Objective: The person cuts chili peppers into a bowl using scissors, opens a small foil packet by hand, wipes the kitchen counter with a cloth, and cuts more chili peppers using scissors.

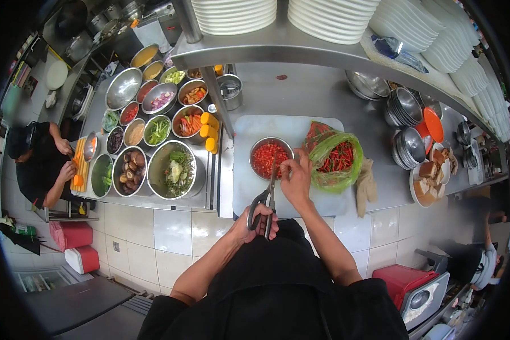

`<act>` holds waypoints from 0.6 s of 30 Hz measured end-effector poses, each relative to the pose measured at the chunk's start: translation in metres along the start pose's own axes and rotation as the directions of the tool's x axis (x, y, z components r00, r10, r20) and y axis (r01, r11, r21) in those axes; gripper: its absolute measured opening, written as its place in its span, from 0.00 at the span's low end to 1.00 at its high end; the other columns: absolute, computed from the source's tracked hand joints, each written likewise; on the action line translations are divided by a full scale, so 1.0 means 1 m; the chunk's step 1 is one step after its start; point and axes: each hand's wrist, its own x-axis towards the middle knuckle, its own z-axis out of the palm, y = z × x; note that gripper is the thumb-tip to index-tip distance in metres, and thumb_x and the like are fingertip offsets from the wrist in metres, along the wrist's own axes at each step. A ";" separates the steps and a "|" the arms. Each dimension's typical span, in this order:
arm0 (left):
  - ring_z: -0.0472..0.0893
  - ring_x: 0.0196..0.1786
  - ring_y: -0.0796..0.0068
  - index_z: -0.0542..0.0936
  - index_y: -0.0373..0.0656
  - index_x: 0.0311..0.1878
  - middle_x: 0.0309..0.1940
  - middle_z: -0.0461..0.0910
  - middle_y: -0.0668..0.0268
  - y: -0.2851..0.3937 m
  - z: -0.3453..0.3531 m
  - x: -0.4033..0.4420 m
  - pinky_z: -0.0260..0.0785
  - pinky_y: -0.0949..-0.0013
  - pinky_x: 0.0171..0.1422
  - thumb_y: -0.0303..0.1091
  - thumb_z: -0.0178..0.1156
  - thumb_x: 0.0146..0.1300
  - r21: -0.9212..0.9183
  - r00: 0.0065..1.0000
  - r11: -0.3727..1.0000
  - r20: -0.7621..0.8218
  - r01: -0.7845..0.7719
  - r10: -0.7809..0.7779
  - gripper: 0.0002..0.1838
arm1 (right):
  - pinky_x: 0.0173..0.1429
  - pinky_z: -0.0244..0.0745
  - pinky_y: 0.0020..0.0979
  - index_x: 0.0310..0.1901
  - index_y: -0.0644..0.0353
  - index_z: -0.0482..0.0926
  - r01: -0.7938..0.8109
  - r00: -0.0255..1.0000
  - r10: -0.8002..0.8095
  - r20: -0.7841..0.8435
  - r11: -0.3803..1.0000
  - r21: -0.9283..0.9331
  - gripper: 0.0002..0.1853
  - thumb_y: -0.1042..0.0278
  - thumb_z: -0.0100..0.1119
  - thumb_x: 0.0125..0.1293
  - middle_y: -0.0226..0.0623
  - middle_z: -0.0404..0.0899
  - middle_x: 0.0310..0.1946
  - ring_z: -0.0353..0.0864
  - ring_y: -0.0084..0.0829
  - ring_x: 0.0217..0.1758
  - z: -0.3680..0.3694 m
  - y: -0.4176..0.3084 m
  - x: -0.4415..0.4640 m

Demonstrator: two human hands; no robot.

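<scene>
My left hand [258, 222] grips the handles of dark scissors [270, 195], their blades pointing away from me over a metal bowl [289, 148]. Inside that bowl lie chopped red chillies [263, 156]. Beside the blades, at the bowl's right rim, my right hand [296, 177] has its thumb and fingers drawn together; whatever is between them is too small to make out. Just right of it, a green plastic bag [348, 148] stands open, full of whole red chillies [339, 158]. Bowl and bag rest on a white cutting board [243, 192].
A beige cloth [366, 187] hangs at the counter edge. Left are several metal containers of ingredients, including mushrooms [131, 170]. Stacked bowls [408, 148] and a plate of bread-like pieces [428, 184] stand right. A shelf [300, 54] crosses above. A co-worker [37, 161] works at far left.
</scene>
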 end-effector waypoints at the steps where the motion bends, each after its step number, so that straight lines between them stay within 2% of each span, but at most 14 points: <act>1: 0.80 0.24 0.62 0.76 0.34 0.34 0.24 0.79 0.55 0.000 0.000 0.001 0.74 0.63 0.32 0.44 0.53 0.57 0.000 1.000 1.000 0.000 0.000 0.000 0.18 | 0.61 0.60 0.47 0.29 0.59 0.76 0.006 1.000 -0.006 0.002 1.000 -0.001 0.06 0.81 0.59 0.50 0.46 0.67 0.54 0.63 0.53 0.59 0.000 -0.001 0.000; 4: 0.80 0.25 0.62 0.76 0.35 0.35 0.25 0.79 0.56 -0.001 -0.002 0.005 0.74 0.63 0.34 0.45 0.53 0.57 0.011 1.000 1.000 0.003 0.017 -0.017 0.19 | 0.61 0.61 0.44 0.31 0.60 0.78 0.041 0.999 -0.041 0.008 0.998 -0.053 0.04 0.78 0.60 0.53 0.46 0.67 0.56 0.64 0.49 0.58 -0.001 -0.001 0.001; 10: 0.79 0.27 0.60 0.76 0.34 0.36 0.26 0.78 0.54 0.001 0.000 0.006 0.73 0.61 0.36 0.45 0.52 0.58 0.034 0.999 0.999 -0.024 0.042 -0.041 0.19 | 0.60 0.61 0.43 0.31 0.60 0.78 0.047 0.999 -0.047 0.010 0.998 -0.035 0.03 0.78 0.61 0.53 0.46 0.67 0.55 0.64 0.49 0.58 -0.001 -0.004 0.004; 18: 0.77 0.19 0.62 0.76 0.33 0.33 0.21 0.77 0.55 0.003 0.003 0.004 0.72 0.65 0.24 0.38 0.57 0.56 0.074 0.994 0.996 -0.085 -0.057 0.063 0.14 | 0.59 0.62 0.43 0.31 0.61 0.78 0.046 0.998 -0.043 0.050 0.997 -0.062 0.03 0.78 0.60 0.53 0.46 0.69 0.54 0.65 0.49 0.56 -0.002 -0.008 0.006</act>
